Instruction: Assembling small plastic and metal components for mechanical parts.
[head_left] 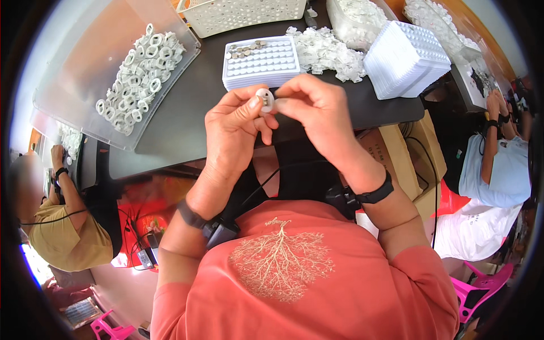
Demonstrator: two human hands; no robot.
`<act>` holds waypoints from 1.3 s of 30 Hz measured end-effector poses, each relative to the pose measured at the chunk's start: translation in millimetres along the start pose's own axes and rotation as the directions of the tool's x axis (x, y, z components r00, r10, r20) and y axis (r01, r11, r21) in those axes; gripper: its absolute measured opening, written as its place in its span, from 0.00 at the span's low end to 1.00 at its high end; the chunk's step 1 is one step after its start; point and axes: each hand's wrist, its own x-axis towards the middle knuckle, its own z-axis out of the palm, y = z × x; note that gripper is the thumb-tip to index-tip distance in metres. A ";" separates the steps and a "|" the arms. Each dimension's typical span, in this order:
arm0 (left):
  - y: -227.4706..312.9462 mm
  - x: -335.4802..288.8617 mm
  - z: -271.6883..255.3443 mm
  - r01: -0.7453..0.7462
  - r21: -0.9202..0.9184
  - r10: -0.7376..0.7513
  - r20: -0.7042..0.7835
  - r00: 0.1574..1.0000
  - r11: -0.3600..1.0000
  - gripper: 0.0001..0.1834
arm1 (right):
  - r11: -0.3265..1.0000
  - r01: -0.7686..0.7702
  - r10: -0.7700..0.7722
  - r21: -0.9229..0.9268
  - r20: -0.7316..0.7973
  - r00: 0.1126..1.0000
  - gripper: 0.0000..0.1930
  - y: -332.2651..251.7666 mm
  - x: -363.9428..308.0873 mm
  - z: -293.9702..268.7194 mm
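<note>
Above the table's front edge, my left hand (233, 124) is closed in a pinch on a small round white plastic part (264, 100) with dark slots and a bit of metal in its face. My right hand (317, 102) is at the part's right side, thumb and forefinger pressed together; whatever lies between them is too small to make out. Just beyond my hands is a stack of white trays (262, 75). The top tray has rows of round pockets, with several small silver discs like button cells lying at its far side.
A clear plastic bin (73, 96) at the left holds many white ring-shaped parts (141, 73). Loose white pieces (328, 54) are heaped beside a second tray stack (405, 59). A cream basket (243, 14) stands at the back. Other people sit at both sides.
</note>
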 end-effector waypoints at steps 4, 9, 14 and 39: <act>2.1 6.6 -8.6 0.044 0.030 -0.042 -0.063 0.997 0.999 0.18 | 0.632 0.121 -0.324 -0.766 -0.119 0.939 0.07 34.6 18.1 -59.1; 3.5 7.6 -9.2 0.070 -0.010 -0.070 -0.038 0.997 0.998 0.19 | 0.256 -0.031 -0.228 -0.966 -0.092 0.969 0.11 49.9 23.7 -71.0; 11.1 5.4 -13.6 0.081 -0.033 -0.083 -0.051 0.995 0.996 0.20 | 0.287 0.021 -0.310 -0.958 -0.072 0.948 0.15 45.7 28.3 -60.9; 75.1 1.0 -94.5 0.180 0.108 -0.156 -0.204 0.966 0.978 0.21 | 0.974 -0.039 0.047 -0.221 0.032 0.998 0.17 38.7 66.4 51.1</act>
